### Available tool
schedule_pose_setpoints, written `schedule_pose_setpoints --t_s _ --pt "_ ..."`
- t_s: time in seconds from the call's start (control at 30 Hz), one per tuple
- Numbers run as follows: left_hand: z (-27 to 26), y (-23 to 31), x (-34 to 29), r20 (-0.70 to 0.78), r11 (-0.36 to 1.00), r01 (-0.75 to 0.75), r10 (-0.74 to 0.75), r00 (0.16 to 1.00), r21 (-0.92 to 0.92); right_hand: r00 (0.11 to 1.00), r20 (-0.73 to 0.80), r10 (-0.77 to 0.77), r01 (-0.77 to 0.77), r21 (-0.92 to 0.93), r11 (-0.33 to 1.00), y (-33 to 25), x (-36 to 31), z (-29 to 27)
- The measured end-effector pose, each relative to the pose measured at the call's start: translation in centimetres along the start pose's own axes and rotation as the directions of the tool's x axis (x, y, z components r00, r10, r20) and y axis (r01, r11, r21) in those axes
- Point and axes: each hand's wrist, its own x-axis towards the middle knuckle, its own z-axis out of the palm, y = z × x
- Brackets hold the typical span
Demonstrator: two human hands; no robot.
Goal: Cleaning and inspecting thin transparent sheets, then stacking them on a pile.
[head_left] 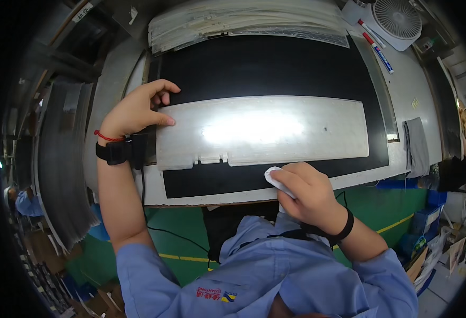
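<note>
A long, shiny silver-grey sheet panel [318, 124] lies flat on a black mat [264, 66], with small notches in its near edge. At its far left corner is my left hand [140, 108]. The thumb rests on the panel's left end. My index finger reaches past the far edge and the other fingers curl loosely, apart from the thumb. Close to the near edge of the mat, my right hand [310, 193] pinches a small white wad [276, 180], which looks like folded cloth or a pad. Most of that wad is hidden beneath the fingers.
Stacked thin translucent sheets [243, 24] stand behind the mat. At the right are a red marker [368, 38], a blue-and-white marker [384, 59], a white fan [397, 18] and a draped grey cloth [415, 146]. More sheets [63, 159] are piled at the left. A cable [172, 231] hangs below.
</note>
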Motion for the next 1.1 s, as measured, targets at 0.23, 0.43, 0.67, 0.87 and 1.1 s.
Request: schedule_pose_setpoints --t_s 0.23,0.43,0.67,0.87,1.1 --pt "0.5 -2.5 1.4 -0.097 0.99 0.052 -0.066 0.993 -0.135 1.0 0.0 -0.006 0.006 -0.01 1.0 0.0 -0.2 0.0" --pt "-0.3 -2.2 1.5 0.005 0.912 0.082 -0.087 0.996 -0.401 0.999 -0.003 0.032 -0.032 -0.02 0.999 -0.1 0.1 -0.4" --pt "0.1 -2.3 1.2 0.081 0.893 0.119 -0.092 0.992 -0.435 1.0 -0.026 -0.001 -0.005 -0.228 0.974 0.1 4.4 -0.3" --pt "0.0 -2.8 1.6 0.085 0.897 0.106 -0.077 0.993 -0.43 0.992 0.112 0.052 -0.005 -0.389 0.921 -0.7 4.7 0.5" --pt "0.2 -2.9 1.7 0.054 0.899 0.079 -0.062 0.997 -0.431 0.998 0.054 -0.019 0.035 -0.294 0.955 0.0 1.1 -2.2"
